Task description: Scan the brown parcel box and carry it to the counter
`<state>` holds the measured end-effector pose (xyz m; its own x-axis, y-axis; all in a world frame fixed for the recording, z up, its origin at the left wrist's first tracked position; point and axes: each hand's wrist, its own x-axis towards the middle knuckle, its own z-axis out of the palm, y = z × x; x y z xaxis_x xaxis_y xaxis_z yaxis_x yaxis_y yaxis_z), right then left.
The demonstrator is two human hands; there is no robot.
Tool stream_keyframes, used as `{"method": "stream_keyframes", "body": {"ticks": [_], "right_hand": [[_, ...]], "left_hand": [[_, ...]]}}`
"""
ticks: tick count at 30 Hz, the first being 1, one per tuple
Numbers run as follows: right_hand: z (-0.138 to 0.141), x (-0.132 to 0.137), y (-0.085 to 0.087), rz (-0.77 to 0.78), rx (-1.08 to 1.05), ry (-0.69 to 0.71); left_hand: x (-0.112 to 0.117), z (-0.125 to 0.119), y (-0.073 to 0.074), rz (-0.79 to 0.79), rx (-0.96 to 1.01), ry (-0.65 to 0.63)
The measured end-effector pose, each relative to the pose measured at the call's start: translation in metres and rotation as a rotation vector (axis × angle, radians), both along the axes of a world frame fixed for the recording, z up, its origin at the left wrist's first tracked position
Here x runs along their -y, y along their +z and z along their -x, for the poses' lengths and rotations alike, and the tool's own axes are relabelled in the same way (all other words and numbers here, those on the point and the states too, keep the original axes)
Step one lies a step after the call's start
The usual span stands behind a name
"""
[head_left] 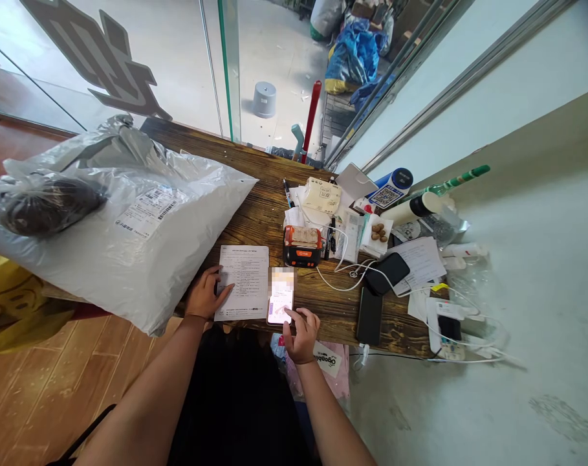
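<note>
A printed sheet of paper (pixel 245 278) lies flat on the dark wooden table (pixel 240 213). My left hand (pixel 207 296) rests at its left edge, thumb stretched onto the print and fingers apart. Right beside the sheet lies a smartphone (pixel 281 304) with a lit screen, its upper part blurred out. Over the phone's lower right corner is my right hand (pixel 302 333), fingers apart, a fingertip at the screen; it grips nothing. Just beyond the phone stands a small black and orange label printer (pixel 302 246).
A big white plastic parcel (pixel 177 272) covers the table's left side, with a bagged dark item (pixel 51 206) on it. To the right are a black phone (pixel 370 316), a black pouch (pixel 393 270), white cables, a tissue pack (pixel 321 195) and papers. Glass panels (pixel 229 71) rise behind.
</note>
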<state>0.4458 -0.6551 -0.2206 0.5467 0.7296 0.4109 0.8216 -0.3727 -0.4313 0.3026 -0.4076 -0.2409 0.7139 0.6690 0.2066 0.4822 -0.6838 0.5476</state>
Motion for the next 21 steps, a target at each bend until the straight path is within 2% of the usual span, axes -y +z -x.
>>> {"method": "stream_keyframes", "body": {"ticks": [5, 12, 18, 21], "right_hand": [[0.0, -0.003, -0.001, -0.002, -0.014, 0.007], [0.003, -0.013, -0.002, 0.023, -0.064, 0.113], [-0.004, -0.02, -0.001, 0.032, -0.108, -0.01], [-0.012, -0.027, -0.001, 0.072, -0.147, -0.015]], "left_hand": [[-0.001, 0.0, 0.001, 0.005, -0.004, -0.004], [0.0, 0.0, 0.001, -0.002, -0.001, -0.005], [0.0, 0.0, 0.002, -0.015, 0.009, -0.001], [0.0, 0.0, 0.002, -0.013, 0.005, 0.003]]}}
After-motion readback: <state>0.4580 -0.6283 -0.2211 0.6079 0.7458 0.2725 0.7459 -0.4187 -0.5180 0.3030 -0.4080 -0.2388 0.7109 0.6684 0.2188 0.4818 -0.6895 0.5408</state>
